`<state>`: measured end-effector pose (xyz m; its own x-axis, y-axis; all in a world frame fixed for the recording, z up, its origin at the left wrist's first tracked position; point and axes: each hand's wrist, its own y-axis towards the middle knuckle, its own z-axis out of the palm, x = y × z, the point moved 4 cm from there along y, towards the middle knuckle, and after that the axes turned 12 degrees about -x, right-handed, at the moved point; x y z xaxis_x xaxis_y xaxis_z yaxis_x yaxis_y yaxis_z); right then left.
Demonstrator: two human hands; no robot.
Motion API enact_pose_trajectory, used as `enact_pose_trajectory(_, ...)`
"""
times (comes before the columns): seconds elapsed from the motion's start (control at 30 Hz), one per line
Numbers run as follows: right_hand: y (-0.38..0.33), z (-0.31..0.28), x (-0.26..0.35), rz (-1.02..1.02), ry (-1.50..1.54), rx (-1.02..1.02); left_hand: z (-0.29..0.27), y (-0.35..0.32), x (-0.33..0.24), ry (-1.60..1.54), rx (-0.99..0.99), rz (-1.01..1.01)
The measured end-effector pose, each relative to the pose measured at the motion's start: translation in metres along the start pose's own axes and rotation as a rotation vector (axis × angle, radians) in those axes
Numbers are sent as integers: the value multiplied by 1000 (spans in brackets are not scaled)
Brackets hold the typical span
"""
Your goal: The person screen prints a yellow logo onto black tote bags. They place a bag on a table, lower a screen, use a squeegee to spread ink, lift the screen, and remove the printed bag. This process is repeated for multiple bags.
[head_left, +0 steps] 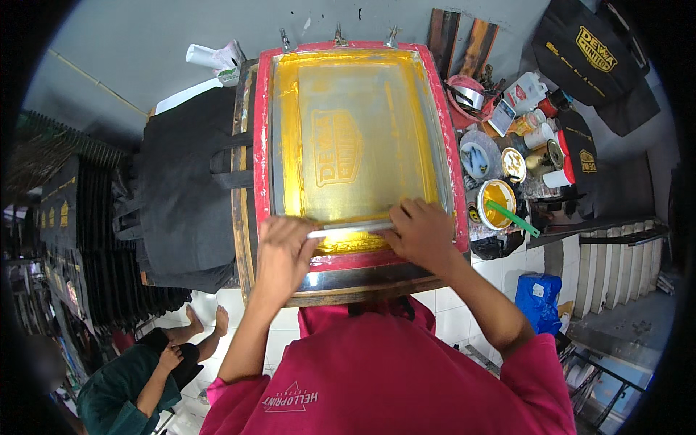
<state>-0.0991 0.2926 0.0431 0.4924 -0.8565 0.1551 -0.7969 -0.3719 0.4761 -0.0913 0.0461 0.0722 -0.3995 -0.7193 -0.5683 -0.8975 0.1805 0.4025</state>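
Observation:
A screen-printing frame [458, 210] with red edges lies before me, its mesh smeared with yellow ink and marked with a shield-shaped design. Both my hands grip a squeegee [351, 230] with a pale bar, near the frame's close end. My left hand [285, 243] is closed round its left end. At the other end, my right hand [422, 230] is closed, fingers over the far side. Yellow ink [348, 243] pools on the mesh just on my side of the squeegee. Whatever lies under the screen is hidden.
Black bags [190, 181] are stacked left of the frame. On the right, a tub of yellow ink [484, 197] holds a green-handled spatula [513, 219], among cups and bottles. Metal clamps [339, 35] stand at the frame's far edge. Another person [134, 380] sits at lower left.

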Motion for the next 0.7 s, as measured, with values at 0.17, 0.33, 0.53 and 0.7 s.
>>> enact_pose_trajectory(0.17,-31,-8,19,-26,-50,-92,1,-39,-1,-15,-69,46)
enact_pose_trajectory(0.33,-37,-13,20,-28,8,-129,10,-91,33,213,-161,-38)
enact_pose_trajectory(0.53,-22,-52,14,-38,128,-266,-5,-107,45,414,-348,302)
enact_pose_trajectory(0.7,52,-148,11,-148,19,-557,-79,-20,-15,225,-742,354)
